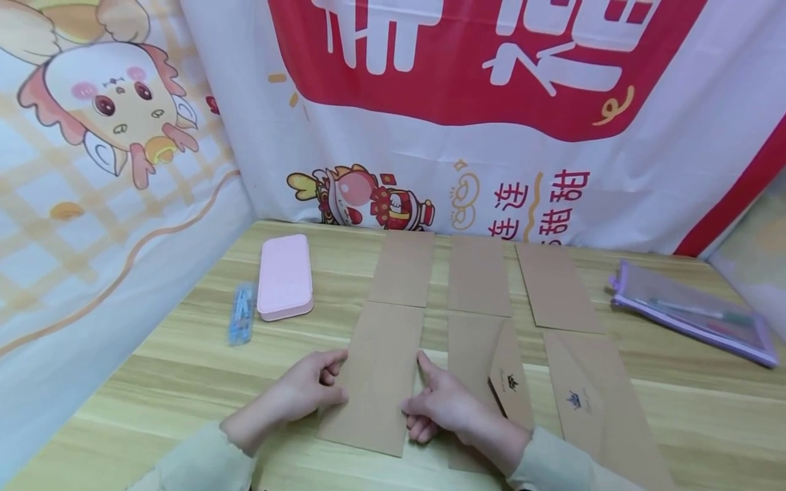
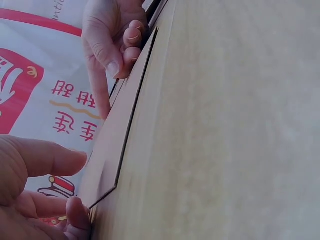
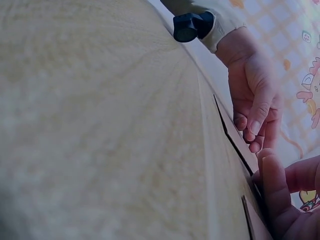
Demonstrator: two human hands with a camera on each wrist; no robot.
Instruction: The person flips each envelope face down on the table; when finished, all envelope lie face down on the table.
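A plain brown paper envelope (image 1: 381, 375) lies lengthwise between both hands. The left hand (image 1: 307, 385) touches its left edge with thumb and index finger set apart, the other fingers bent. At the opposite edge, the right hand (image 1: 445, 402) rests with its index finger stretched forward and its thumb tip at the paper. From the left wrist, the envelope (image 2: 117, 135) shows as a thin sheet low over the table, fingertips along its edges. A second envelope (image 1: 473, 354), with a crown print on its flap, lies partly under the right forearm.
Beyond lie brown pieces (image 1: 402, 266), (image 1: 479, 273), (image 1: 559, 286) in a row. Another crown-printed envelope (image 1: 626, 409) is at right. A pink case (image 1: 285, 276) and small blue packet (image 1: 241, 314) lie left, a purple-edged zip pouch (image 1: 694, 310) right. Printed cloth (image 1: 245, 136) hangs behind.
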